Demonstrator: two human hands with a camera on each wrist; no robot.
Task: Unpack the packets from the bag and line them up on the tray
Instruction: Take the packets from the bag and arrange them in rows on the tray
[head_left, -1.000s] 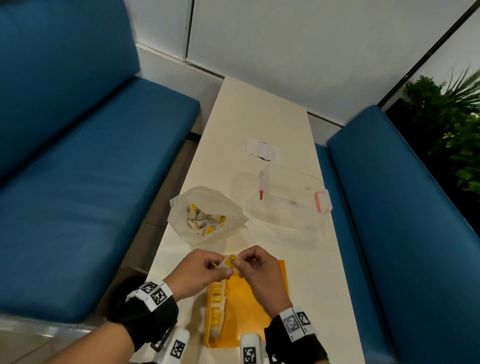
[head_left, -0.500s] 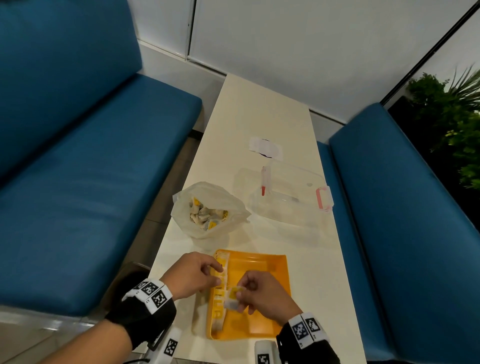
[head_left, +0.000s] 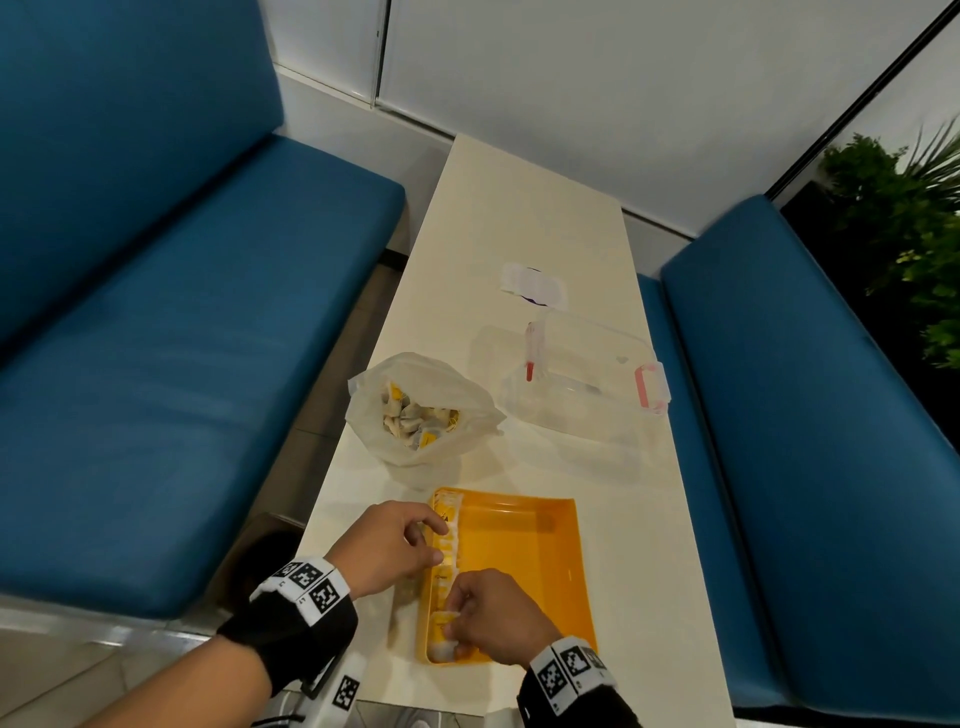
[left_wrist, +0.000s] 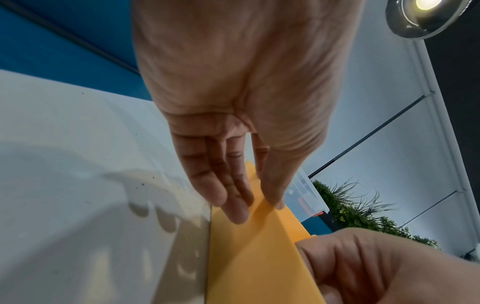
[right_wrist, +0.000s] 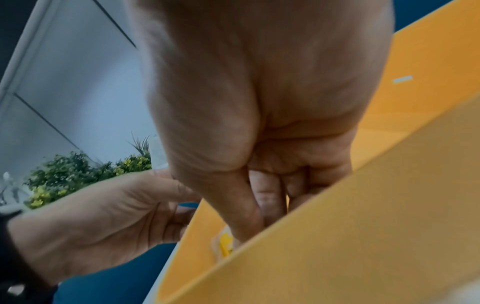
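I see a long cream table (head_left: 524, 218) running toward a white wall (head_left: 623, 78). Clear plastic container (head_left: 587, 379) w/ pink latches sits near the table's right edge, a red-tipped item inside, can't tell what. White paper scrap (head_left: 532, 278) lies just beyond it, toward the far end. Blue benches flank both long sides: left bench (head_left: 182, 312), right bench (head_left: 831, 415). Green plant (head_left: 904, 228) at far right. Ceiling lamp (left_wrist: 426, 16) in left wrist view.

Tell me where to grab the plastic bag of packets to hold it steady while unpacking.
Grip the plastic bag low on its left wall, coming from the left side. Its mouth gapes upward with packets showing, so a low side hold probably keeps the opening free.
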